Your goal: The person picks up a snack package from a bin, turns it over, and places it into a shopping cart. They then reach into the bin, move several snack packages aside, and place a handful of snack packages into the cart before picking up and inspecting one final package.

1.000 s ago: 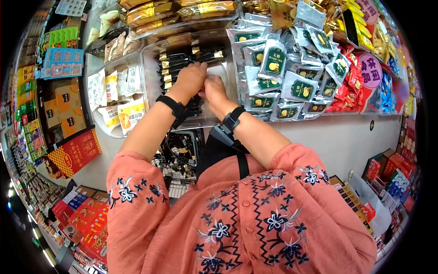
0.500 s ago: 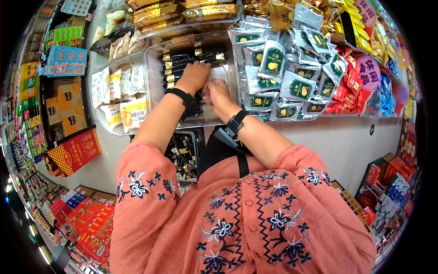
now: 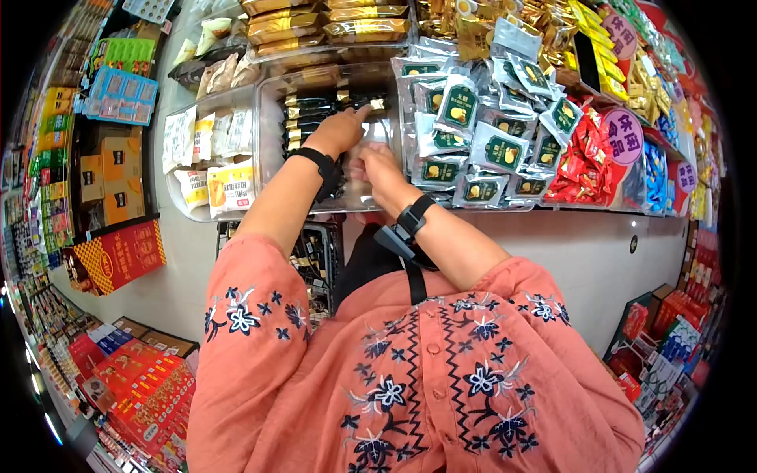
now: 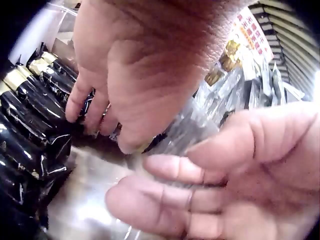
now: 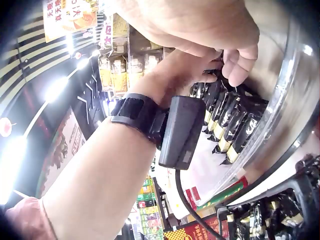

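Black packets with gold ends (image 3: 303, 124) lie in rows in a clear plastic bin, more closely seen in the left wrist view as glossy black wrappers (image 4: 30, 107). My left hand (image 3: 337, 132) reaches over these rows, its index finger stretched to a packet with a gold end (image 3: 377, 104) at the back. In the left wrist view, the left hand's fingers (image 4: 95, 117) point down among the wrappers; its fingertips are partly hidden. Beside it, my right hand (image 3: 377, 167) hovers over the bin's bare bottom, fingers loosely bent around nothing.
Silver packets with green labels (image 3: 456, 110) fill the bin to the right, and white and yellow packets (image 3: 230, 189) the one at left. Golden packs (image 3: 367, 30) lie behind. The bin's clear front wall (image 3: 363, 201) stands before my forearms. Below, a cart (image 3: 319, 252) holds more black packets.
My left hand has shifted slightly right, and its index finger now stretches toward the gold-ended packet at the back. The right hand stays close beside it. The head view has shifted a little.
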`<state>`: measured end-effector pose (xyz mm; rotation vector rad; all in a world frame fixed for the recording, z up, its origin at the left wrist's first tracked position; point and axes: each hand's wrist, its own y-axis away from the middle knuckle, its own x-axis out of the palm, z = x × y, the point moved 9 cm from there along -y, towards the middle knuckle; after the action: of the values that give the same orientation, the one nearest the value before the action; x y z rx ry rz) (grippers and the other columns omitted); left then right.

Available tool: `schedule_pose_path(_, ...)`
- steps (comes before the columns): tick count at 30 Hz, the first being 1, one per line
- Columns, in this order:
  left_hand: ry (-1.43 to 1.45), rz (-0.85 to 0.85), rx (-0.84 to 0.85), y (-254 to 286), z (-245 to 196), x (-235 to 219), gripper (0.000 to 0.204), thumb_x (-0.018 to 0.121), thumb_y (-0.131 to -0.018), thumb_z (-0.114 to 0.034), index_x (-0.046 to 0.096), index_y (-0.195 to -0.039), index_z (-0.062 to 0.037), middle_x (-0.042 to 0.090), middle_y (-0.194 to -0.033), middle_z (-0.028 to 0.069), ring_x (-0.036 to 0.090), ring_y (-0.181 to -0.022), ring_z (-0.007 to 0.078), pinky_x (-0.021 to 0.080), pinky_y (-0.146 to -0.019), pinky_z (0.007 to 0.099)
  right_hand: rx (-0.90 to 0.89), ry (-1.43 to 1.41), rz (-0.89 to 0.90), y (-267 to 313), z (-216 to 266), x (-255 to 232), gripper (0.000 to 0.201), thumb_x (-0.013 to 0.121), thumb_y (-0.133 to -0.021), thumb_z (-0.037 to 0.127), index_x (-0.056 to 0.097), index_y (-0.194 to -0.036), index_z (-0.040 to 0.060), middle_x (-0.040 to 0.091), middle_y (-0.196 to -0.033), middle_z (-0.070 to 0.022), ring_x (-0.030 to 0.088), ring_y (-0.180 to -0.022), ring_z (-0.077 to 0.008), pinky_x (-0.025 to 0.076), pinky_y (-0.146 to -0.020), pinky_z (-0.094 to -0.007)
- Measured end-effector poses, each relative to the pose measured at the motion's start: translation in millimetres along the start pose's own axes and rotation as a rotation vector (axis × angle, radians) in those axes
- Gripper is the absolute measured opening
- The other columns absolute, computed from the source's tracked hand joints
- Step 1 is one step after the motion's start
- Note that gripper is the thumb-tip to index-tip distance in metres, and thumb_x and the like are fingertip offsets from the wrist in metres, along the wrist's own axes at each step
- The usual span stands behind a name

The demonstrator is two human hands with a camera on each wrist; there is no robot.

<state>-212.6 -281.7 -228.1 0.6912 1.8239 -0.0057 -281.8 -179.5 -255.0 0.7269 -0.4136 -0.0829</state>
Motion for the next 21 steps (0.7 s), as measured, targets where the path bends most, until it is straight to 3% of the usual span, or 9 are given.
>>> schedule_pose_path(2,0.079,0.049,-0.023,-0.3,6.2,-7.8,0.055,0.057,-0.093,-0.022,0.042,-0.144,-0.0084,0.062,-0.122,0.0249,0.062,-0.109,0.0408,0.05,-0.093,0.0472,0.041,0.019,0.053,4.1,-0.5,2.5,0.026,0.053,-0.094,0.013,0.051,-0.118,0.0025,0.058,-0.101,-0.0094,0.062,-0.086,-0.02,0.055,-0.066,-0.0327)
schedule_pose_path(3,0.153,0.0,-0.073,8.6,2.8,-34.7,0.05,0.058,-0.094,-0.026,0.049,-0.138,-0.0055,0.064,-0.121,0.0234,0.061,-0.111,0.0411,0.049,-0.095,0.0467,0.063,0.029,0.082,7.4,0.3,4.4,0.028,0.053,-0.095,0.016,0.05,-0.119,0.0028,0.059,-0.103,-0.0104,0.062,-0.086,-0.0205,0.055,-0.064,-0.0325)
schedule_pose_path(5,0.308,-0.203,-0.005,33.3,-2.5,-85.2,0.045,0.06,-0.094,-0.028,0.056,-0.13,-0.0019,0.066,-0.117,0.0226,0.065,-0.107,0.0354,0.05,-0.092,0.0406,0.067,0.031,0.202,17.3,10.1,15.1,0.026,0.054,-0.096,0.018,0.052,-0.117,0.0033,0.06,-0.1,-0.0102,0.063,-0.086,-0.0215,0.056,-0.067,-0.0338)
schedule_pose_path(9,0.653,-0.56,-0.037,144.9,-7.8,-169.5,0.038,0.058,-0.098,-0.026,0.059,-0.126,-0.0003,0.069,-0.11,0.0101,0.068,-0.098,0.0194,0.052,-0.086,0.031,0.097,0.062,0.454,54.0,41.4,39.0,0.025,0.054,-0.097,0.022,0.056,-0.112,0.0027,0.062,-0.099,-0.0113,0.065,-0.089,-0.024,0.057,-0.072,-0.0364)
schedule_pose_path(11,0.894,-0.679,-0.27,217.3,-4.9,-178.8,0.036,0.059,-0.098,-0.026,0.06,-0.125,-0.0027,0.068,-0.108,0.0076,0.066,-0.096,0.0144,0.051,-0.083,0.0265,0.094,0.086,0.578,65.6,49.2,44.5,0.025,0.053,-0.097,0.021,0.057,-0.113,0.0014,0.065,-0.104,-0.0136,0.067,-0.091,-0.0253,0.058,-0.074,-0.0377)
schedule_pose_path(13,0.99,-0.904,-0.324,278.7,25.6,-151.1,0.033,0.057,-0.099,-0.028,0.059,-0.12,-0.0019,0.068,-0.096,0.0066,0.066,-0.084,0.0132,0.05,-0.074,0.0243,0.129,0.075,0.662,74.1,51.5,47.0,0.025,0.051,-0.099,0.015,0.057,-0.117,-0.002,0.067,-0.106,-0.0152,0.067,-0.093,-0.0246,0.057,-0.079,-0.0376)
schedule_pose_path(15,0.997,-1.003,-0.566,340.4,48.0,-104.6,0.032,0.057,-0.099,-0.03,0.059,-0.113,-0.0009,0.067,-0.091,0.0063,0.065,-0.079,0.0119,0.05,-0.07,0.0242,0.132,0.136,0.668,80.0,51.4,49.1,0.023,0.052,-0.098,0.017,0.057,-0.112,0.0001,0.066,-0.102,-0.0153,0.068,-0.09,-0.0257,0.059,-0.077,-0.0387)
schedule_pose_path(17,0.985,-1.026,-0.708,389.1,75.4,-35.0,0.03,0.058,-0.098,-0.032,0.058,-0.102,-0.0018,0.066,-0.083,0.0056,0.064,-0.073,0.0116,0.05,-0.062,0.0244,0.152,0.18,0.682,89.8,49.4,49.5,0.024,0.051,-0.099,0.016,0.057,-0.114,-0.001,0.066,-0.104,-0.0151,0.067,-0.09,-0.0249,0.058,-0.077,-0.0371)
schedule_pose_path(21,1.069,-0.884,-0.94,436.2,82.4,101.5,0.029,0.058,-0.096,-0.033,0.059,-0.103,-0.0047,0.066,-0.084,0.0048,0.065,-0.075,0.0122,0.052,-0.061,0.0248,0.179,0.309,0.716,97.6,36.2,46.5,0.026,0.049,-0.1,0.015,0.056,-0.117,-0.0021,0.065,-0.106,-0.0153,0.066,-0.092,-0.0231,0.058,-0.078,-0.0356)
